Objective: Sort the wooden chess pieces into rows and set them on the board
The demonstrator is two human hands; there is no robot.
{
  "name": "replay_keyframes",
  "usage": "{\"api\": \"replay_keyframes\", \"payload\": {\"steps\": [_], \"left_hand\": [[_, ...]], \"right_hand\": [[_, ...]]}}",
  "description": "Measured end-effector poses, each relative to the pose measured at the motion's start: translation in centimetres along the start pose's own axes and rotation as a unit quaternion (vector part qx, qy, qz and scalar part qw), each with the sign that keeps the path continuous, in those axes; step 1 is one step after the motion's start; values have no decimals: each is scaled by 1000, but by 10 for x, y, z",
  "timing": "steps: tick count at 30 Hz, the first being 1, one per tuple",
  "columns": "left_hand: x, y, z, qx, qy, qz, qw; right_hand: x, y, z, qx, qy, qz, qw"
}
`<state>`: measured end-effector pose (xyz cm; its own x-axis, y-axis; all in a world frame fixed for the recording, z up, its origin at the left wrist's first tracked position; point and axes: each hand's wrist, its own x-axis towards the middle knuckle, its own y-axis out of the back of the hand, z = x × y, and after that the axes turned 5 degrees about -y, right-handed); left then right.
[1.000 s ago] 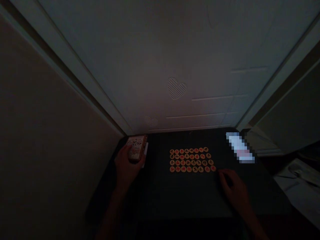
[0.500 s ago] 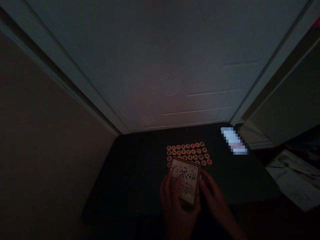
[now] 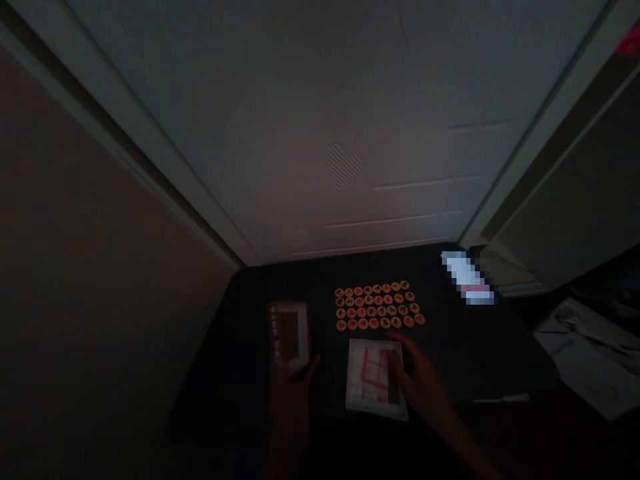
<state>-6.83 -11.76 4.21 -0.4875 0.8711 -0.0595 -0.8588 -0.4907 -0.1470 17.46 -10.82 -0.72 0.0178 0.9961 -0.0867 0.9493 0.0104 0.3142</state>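
Note:
The scene is very dark. Several round tan game pieces (image 3: 379, 306) with red and black marks lie in neat rows on a black table (image 3: 240, 373). Nearer to me, my left hand (image 3: 291, 393) grips the near end of a small box part (image 3: 289, 331), which shows a brown inside, left of the rows. My right hand (image 3: 417, 383) rests its fingers on the right side of a white folded sheet (image 3: 373, 377) with red lines, lying flat just in front of the pieces.
A white door (image 3: 320, 133) with heart shapes stands behind the table. A beige wall is on the left. A blurred white object (image 3: 467, 278) lies at the table's far right corner. Papers (image 3: 585, 353) sit on a surface to the right.
My left hand carried the box from the far left to the middle, both hands held it, and now the box part is at the left while a white sheet lies under my right hand.

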Motion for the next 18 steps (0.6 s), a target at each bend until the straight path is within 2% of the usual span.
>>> {"api": "replay_keyframes", "payload": {"steps": [2, 4, 6, 8, 11, 13, 16, 18], "left_hand": [[21, 15, 14, -98, 36, -28, 994], [35, 26, 23, -147, 57, -68, 985], [45, 35, 25, -160, 72, -84, 981], [53, 41, 20, -136, 85, -65, 985], [62, 51, 7, -23, 70, 8, 997], [65, 59, 0, 86, 47, 28, 995], [65, 75, 0, 245, 46, 1, 968], [65, 85, 5, 362, 43, 0, 931]], "right_hand": [[1, 1, 0, -52, 41, 41, 997], [0, 2, -1, -101, 84, 76, 988], [-4, 5, -1, -140, 112, 99, 979], [-9, 7, 0, -168, 124, 109, 972], [-19, 11, 7, -191, 134, 100, 967], [-25, 13, 13, -197, 143, 81, 966], [-31, 14, 20, -197, 156, 54, 966], [-33, 15, 22, -197, 155, 42, 967]]}}
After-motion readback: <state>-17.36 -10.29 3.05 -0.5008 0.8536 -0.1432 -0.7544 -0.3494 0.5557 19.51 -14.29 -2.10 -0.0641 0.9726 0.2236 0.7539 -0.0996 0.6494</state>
